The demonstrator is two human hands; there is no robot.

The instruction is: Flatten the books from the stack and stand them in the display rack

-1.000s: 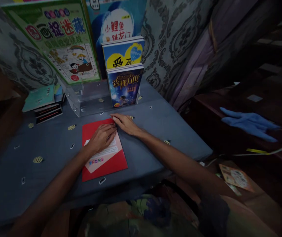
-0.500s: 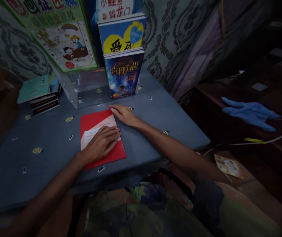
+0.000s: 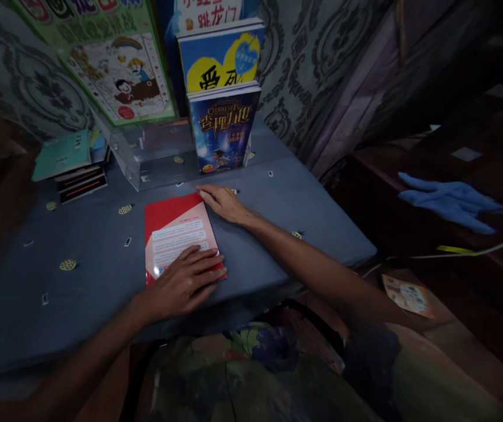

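Note:
A thin red book [image 3: 170, 214] with a pink panel and pale text boxes lies flat on the cloth-covered table [image 3: 269, 258]. Across its near edge rests my left hand [image 3: 187, 278], palm down with fingers stretched out. My right hand [image 3: 223, 204] touches the book's far right corner, its fingers extended and the palm on the tablecloth. Beyond the book, a clear plastic stand [image 3: 159, 174] holds a dark blue book [image 3: 223, 132] in front, with a blue-and-yellow book [image 3: 220, 55] behind it.
A large green picture book [image 3: 115, 76] leans at the back left. Left of the stand lies a pile of books with a teal one [image 3: 62, 155] on top. To the right, a blue glove [image 3: 451, 199] lies on a dark surface, and an orange booklet [image 3: 407, 295] sits lower down.
My left hand has slid down the book toward its near edge, uncovering more of the text boxes. My right hand stays at the far right corner.

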